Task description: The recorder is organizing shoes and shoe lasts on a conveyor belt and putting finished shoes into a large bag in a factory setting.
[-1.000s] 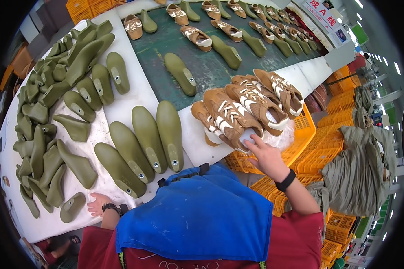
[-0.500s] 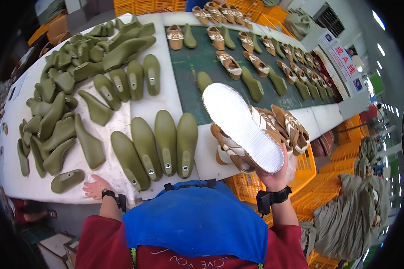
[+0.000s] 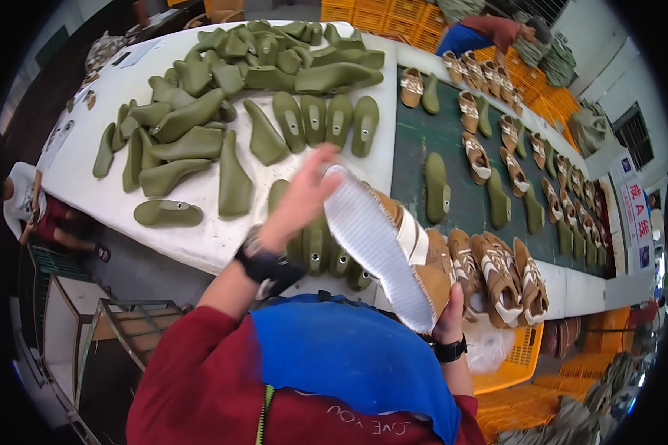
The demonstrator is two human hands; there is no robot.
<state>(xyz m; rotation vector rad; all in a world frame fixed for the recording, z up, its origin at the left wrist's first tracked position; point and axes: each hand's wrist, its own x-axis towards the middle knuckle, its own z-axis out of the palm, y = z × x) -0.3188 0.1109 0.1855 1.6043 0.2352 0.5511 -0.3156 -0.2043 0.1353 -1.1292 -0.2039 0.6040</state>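
Observation:
My right hand (image 3: pixel 450 315) grips one end of a brown and cream shoe upper (image 3: pixel 432 271). Its pale, silvery-white ridged bottom (image 3: pixel 375 248) faces up at me. At the other end of that bottom is my left hand (image 3: pixel 302 199), its fingers smeared by motion; whether they touch the shoe I cannot tell. Under my left forearm and the shoe stand several green shoe lasts (image 3: pixel 315 245), partly hidden. More brown shoe uppers (image 3: pixel 497 274) stand in a row just right of the held one, at the table's near edge.
Green lasts (image 3: pixel 193 74) lie heaped on the white table (image 3: pixel 200 241). On the dark green surface (image 3: pixel 416 193), shoe uppers and lasts stand in rows. An orange crate (image 3: pixel 516 363) sits below the table edge at right. A co-worker (image 3: pixel 490 35) bends over the far side.
My left hand has left the tabletop and come up to the shoe's far end. The shoe has tilted in my right hand. The view has swung left, and a co-worker now shows at the far side.

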